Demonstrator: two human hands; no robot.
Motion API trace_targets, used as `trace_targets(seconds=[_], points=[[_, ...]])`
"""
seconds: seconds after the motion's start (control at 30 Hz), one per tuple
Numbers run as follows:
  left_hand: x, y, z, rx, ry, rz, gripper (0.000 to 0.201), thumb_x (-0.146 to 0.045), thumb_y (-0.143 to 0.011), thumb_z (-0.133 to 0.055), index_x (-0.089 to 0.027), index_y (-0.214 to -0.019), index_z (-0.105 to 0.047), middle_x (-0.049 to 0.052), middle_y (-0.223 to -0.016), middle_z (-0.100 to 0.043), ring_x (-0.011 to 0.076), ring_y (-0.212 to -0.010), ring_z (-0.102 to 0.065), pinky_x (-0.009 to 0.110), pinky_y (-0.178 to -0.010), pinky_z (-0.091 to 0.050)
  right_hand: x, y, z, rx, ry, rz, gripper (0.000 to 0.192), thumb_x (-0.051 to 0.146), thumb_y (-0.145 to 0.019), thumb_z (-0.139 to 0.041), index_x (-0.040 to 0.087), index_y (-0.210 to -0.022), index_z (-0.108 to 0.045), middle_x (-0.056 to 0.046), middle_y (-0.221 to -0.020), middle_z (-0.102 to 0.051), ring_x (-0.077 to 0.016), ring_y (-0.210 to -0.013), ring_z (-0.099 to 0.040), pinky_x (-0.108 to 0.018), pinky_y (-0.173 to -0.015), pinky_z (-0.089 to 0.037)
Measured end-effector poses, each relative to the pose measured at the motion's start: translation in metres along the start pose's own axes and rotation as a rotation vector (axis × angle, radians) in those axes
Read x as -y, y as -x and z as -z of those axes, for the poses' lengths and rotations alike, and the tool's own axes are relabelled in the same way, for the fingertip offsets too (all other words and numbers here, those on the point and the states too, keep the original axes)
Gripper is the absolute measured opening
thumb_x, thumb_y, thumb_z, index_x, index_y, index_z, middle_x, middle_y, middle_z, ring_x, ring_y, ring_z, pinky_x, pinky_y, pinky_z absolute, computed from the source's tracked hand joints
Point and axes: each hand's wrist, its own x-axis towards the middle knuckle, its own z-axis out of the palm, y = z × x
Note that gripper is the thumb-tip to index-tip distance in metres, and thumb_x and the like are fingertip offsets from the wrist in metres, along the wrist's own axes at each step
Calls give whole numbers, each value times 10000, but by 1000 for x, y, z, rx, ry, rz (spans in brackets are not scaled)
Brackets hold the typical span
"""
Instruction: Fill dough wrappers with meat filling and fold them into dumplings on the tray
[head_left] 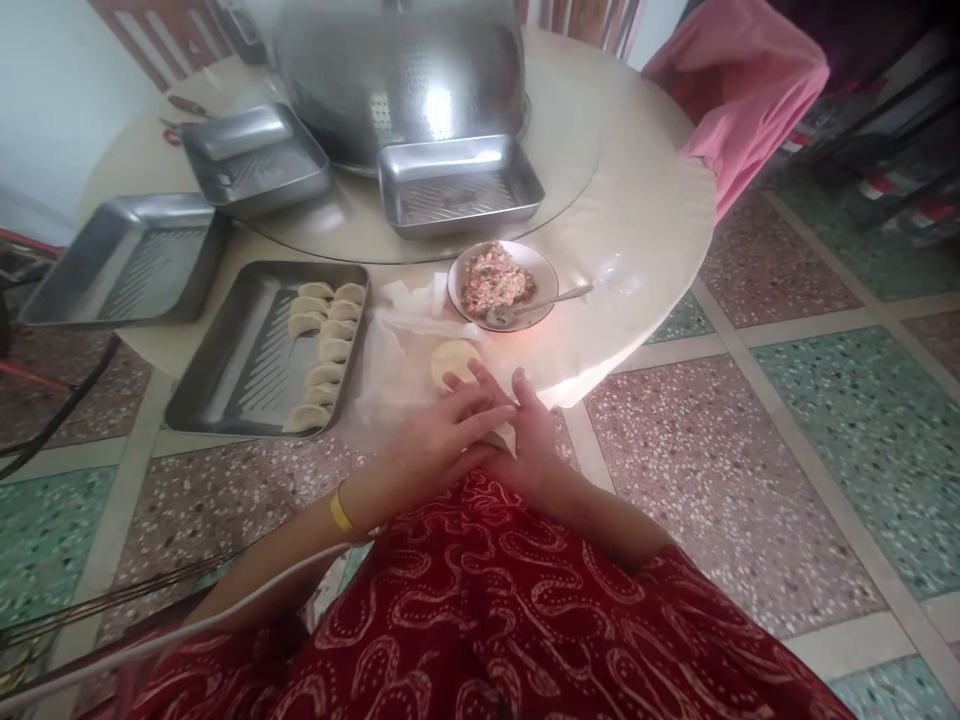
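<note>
No readable writing anywhere. My left hand (442, 440) lies over my right hand (529, 435), fingers straight and pressed together, touching a dough wrapper (454, 361) at the edge of the round cream table (645, 215). A bowl (503, 284) of filling sits just beyond; a tray (262, 350) of dumplings lies left. Speckled terrazzo floor (750, 470).

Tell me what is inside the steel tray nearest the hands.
The steel tray holds folded pale dumplings in two short rows along its right side; the ribbed floor on the left is bare. Whatever lies beneath the dumplings is covered.
</note>
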Motion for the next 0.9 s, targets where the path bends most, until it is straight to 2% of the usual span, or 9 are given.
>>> trace_targets(seconds=[0.13, 0.27, 0.33, 0.43, 0.53, 0.63, 0.73, 0.8, 0.9], points=[[5, 18, 10, -40, 46, 18, 334, -209, -935, -554, -197, -1269, -564, 119, -1286, -601, 204, -1160, -598, 337, -941, -542, -14, -8, -17, -86, 66, -63, 527, 533, -951, -388, 217, -1351, -524, -81, -1196, -687, -209, -1010, -668, -363, -857, -558], [11, 42, 12, -269, 201, 99, 290, -178, -917, -573, -175, -1204, -618, 120, -1202, -649, 185, -1136, -614, 314, -966, -520, -30, -14, -39, -130, 128, -112, 478, 549, -920, -457, 260, -1283, -571, -44, -1120, -703, -205, -1005, -663, -346, -823, -556], [16, 55, 10, -347, 364, 242, 292, -198, -898, -604, -191, -1187, -642, 94, -1135, -674, 173, -1027, -644, 307, -904, -536, -38, -17, -51, -107, 153, -124, 470, 546, -931, -419, 267, -1280, -563, -40, -1054, -715, -211, -976, -672, -359, -817, -550], [28, 74, 14, -400, 797, 512, 332, -280, -883, -627, -189, -1202, -645, 38, -911, -682, 113, -718, -629, 240, -669, -538, -45, -21, -60, -36, 198, -123, 487, 526, -954, -338, 244, -1288, -554, -46, -990, -728, -209, -900, -682, -369, -813, -529], [49, 91, 38, -433, 1034, 650, 413, -364, -842, -667, -150, -1195, -643, 2, -731, -637, 92, -602, -582, 213, -576, -503, -46, -25, -55, 3, 222, -113, 507, 554, -940, -353, 231, -1249, -594, -59, -1080, -729, -196, -973, -669, -355, -875, -490], [82, 101, 79, -402, 848, 744, 420, -363, -818, -690, -171, -1189, -647, -4, -745, -644, 82, -619, -572, 206, -587, -497, -41, -29, -38, 12, 220, -85, 540, 624, -882, -436, 233, -1195, -639, -80, -1178, -715, -225, -1109, -631, -398, -977, -438], [122, 101, 116, -352, 607, 786, 434, -396, -798, -693, -148, -1153, -662, -22, -661, -594, 72, -569, -515, 180, -520, -426, -34, -32, -20, -7, 193, -27, 546, 649, -836, -502, 243, -1164, -663, -90, -1192, -716, -241, -1137, -623, -433, -1019, -406], [144, 98, 129, -278, 510, 837, 447, -407, -795, -688, -144, -1154, -658, -33, -640, -568, 72, -562, -498, 179, -515, -400, -28, -32, -12, -32, 163, 0, 566, 666, -817, -517, 252, -1175, -661, -99, -1197, -715, -249, -1151, -622, -457, -1039, -392], [166, 92, 133, -197, 469, 866, 486, -442, -784, -675, -130, -1157, -660, -25, -632, -569, 96, -578, -513, 209, -537, -409, -19, -31, -5, -65, 121, 32, 590, 689, -798, -521, 272, -1194, -653, -99, -1232, -702, -265, -1184, -612, -512, -1094, -344]])
